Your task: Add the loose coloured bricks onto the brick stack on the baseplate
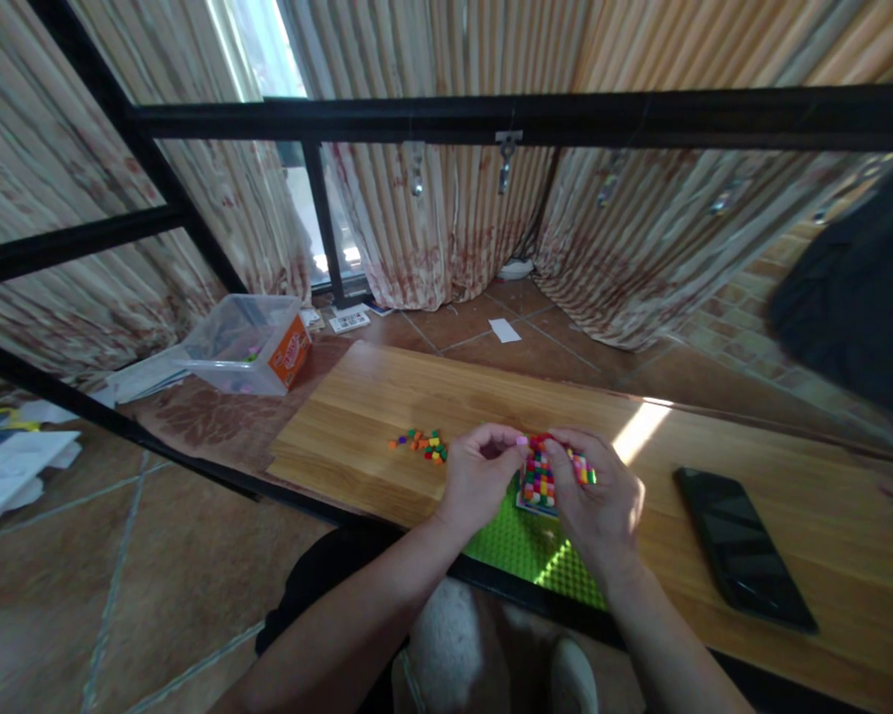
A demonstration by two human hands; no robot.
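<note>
My left hand (pixel 483 471) pinches a small pink brick (pixel 522 440) between thumb and fingertips. It is at the top left corner of a block of many-coloured toy bricks (pixel 542 486). Around the right part of this block closes my right hand (pixel 599 491), its thumb across the front and its fingers partly hidden behind. Beneath the block lies a green studded baseplate (pixel 517 540) at the table's near edge. Loose small bricks (pixel 426 444), orange, green, yellow, red and blue, are scattered on the wood left of my left hand.
A black phone (pixel 744 545) lies on the wooden table (pixel 372 397) at the right. On the left stands a clear plastic box (pixel 245 332) with an orange label. A black metal frame (pixel 446 121) crosses in front of the curtains. Someone's dark clothing (pixel 855 288) shows at far right.
</note>
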